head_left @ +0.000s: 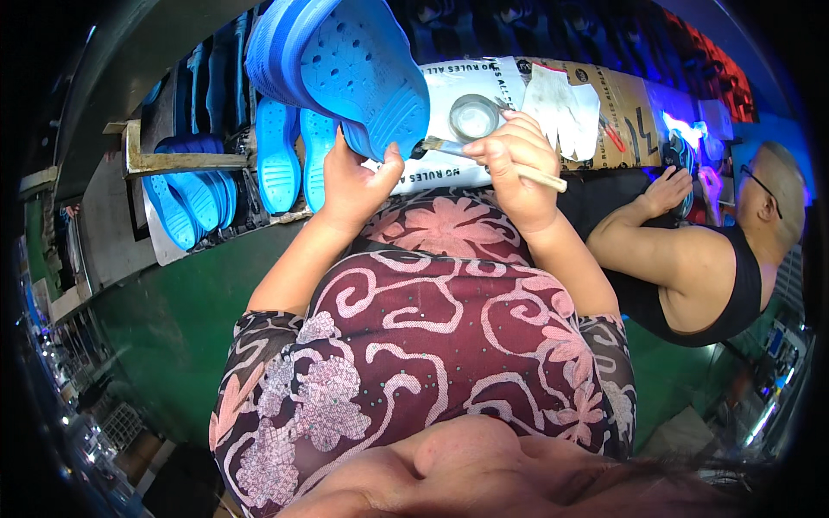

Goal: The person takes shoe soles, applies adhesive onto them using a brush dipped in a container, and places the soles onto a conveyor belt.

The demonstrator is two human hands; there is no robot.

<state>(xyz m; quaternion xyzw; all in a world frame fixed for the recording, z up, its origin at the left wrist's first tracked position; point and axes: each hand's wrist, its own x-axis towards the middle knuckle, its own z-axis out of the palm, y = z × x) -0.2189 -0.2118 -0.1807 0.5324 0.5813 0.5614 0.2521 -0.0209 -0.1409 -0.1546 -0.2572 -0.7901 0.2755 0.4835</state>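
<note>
My left hand [358, 177] grips the lower edge of a large bright-blue foam clog [367, 73] with round holes and ridged sides. The clog is held up and tilted above the work surface. In my right hand [521, 164] is a paintbrush [542, 178] with a pale wooden handle, fingers closed round it. Its dark bristle tip is at the clog's lower right edge, close to my left thumb; whether they touch I cannot tell. Just beyond my right fingers stands a round clear dish [474, 117] with pale contents. Blue foam soles [279, 160] lie left of my left hand.
More blue soles [186, 194] are stacked at the left beside a wooden bar [190, 162]. White printed sheeting [432, 177] and brown cardboard [637, 108] cover the bench, with a pale glove [563, 108] and a red-handled tool [612, 135]. A co-worker [691, 250] sits close at right. Dark shoes line the back.
</note>
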